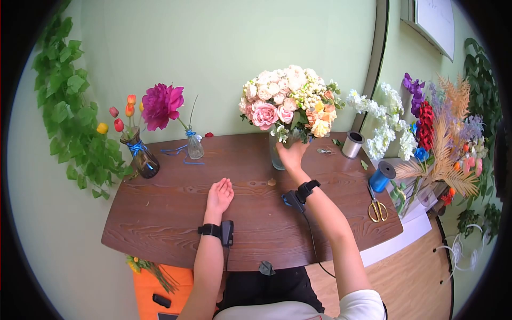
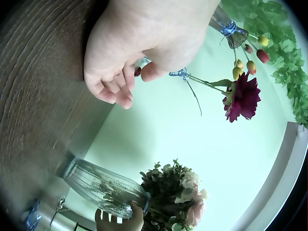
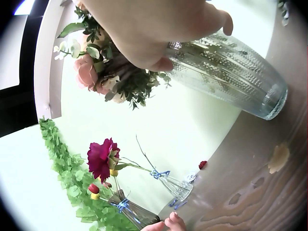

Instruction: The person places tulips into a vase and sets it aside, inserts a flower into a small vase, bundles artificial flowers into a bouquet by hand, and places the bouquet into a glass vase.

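Note:
My right hand [image 1: 292, 156] grips a clear textured glass vase [image 3: 236, 79] just below its mouth, thumb and fingers round the upper part. The vase stands upright on the brown wooden table [image 1: 240, 213], toward the back. A full bouquet [image 1: 290, 96] of pink, white and peach flowers fills its top and spreads over the hand. My left hand [image 1: 220, 197] rests on the table left of the vase, holding nothing, its fingers loosely bent. Nearest to it behind stands a small glass vase [image 1: 195, 146] with one magenta flower [image 1: 162, 105] and a blue ribbon round its neck.
At the left is a dark vase [image 1: 144, 160] with tulips. Along the right lie a silver ribbon spool [image 1: 352, 144], a blue ribbon spool [image 1: 381, 178] and gold-handled scissors [image 1: 377, 210]. More artificial flowers [image 1: 426, 122] stand beyond the right edge. Ivy [image 1: 69, 106] hangs on the left wall.

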A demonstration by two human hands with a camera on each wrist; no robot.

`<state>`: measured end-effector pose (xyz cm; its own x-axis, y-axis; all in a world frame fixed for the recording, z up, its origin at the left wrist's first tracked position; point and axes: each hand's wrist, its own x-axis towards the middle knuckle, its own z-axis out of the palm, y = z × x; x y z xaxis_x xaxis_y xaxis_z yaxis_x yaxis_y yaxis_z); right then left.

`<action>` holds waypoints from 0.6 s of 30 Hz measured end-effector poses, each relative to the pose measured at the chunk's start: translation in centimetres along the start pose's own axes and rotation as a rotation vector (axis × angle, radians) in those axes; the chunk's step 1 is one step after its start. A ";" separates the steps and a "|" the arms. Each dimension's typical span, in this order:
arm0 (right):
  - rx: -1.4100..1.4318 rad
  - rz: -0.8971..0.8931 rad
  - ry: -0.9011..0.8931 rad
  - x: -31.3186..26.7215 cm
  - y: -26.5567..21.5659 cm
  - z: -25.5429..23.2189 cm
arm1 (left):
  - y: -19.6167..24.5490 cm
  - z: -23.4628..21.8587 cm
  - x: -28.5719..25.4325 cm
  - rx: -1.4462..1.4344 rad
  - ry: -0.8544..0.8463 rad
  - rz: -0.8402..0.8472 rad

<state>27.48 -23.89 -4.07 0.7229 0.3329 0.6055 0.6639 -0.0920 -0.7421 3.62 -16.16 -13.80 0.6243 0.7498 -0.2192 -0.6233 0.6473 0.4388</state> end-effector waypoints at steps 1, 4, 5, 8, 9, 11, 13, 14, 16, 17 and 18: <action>-0.009 0.018 -0.006 -0.1 0.3 0.2 | 0.1 -0.1 0.0 -0.015 0.000 -0.006; 0.040 0.063 -0.072 -0.2 -0.1 -0.5 | 0.0 0.0 0.0 0.019 0.009 0.004; 0.045 0.059 -0.069 -0.2 -0.6 -0.8 | 0.1 0.0 0.0 0.021 0.004 0.009; 0.047 0.089 -0.091 -0.1 0.2 -0.6 | 0.0 0.0 0.1 0.008 0.004 -0.001; 0.048 0.085 -0.090 0.1 0.8 -0.6 | 0.0 0.0 0.0 0.006 0.007 -0.002; 0.158 -0.025 -0.042 0.5 2.0 -0.8 | 0.1 0.0 -0.1 0.000 0.007 0.001; 0.247 0.007 0.029 1.4 3.8 -1.1 | 0.1 -0.1 -0.1 -0.007 0.009 0.001; 0.335 0.045 0.102 2.0 4.7 -1.4 | 0.1 -0.2 -0.1 -0.017 0.007 0.006; 0.274 0.099 0.242 3.7 5.5 -3.5 | 0.0 -0.3 -0.1 -0.014 0.012 0.002; 0.348 0.144 0.315 4.6 5.1 -5.2 | 0.0 -0.4 0.0 -0.028 0.007 0.006; 0.317 0.047 0.409 6.2 5.4 -6.6 | 0.0 -0.3 0.0 -0.022 0.009 0.006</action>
<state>36.78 -28.56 -2.44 0.8086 -0.0650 0.5848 0.5838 0.2122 -0.7837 3.49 -16.09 -14.12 0.6165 0.7547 -0.2244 -0.6371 0.6456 0.4211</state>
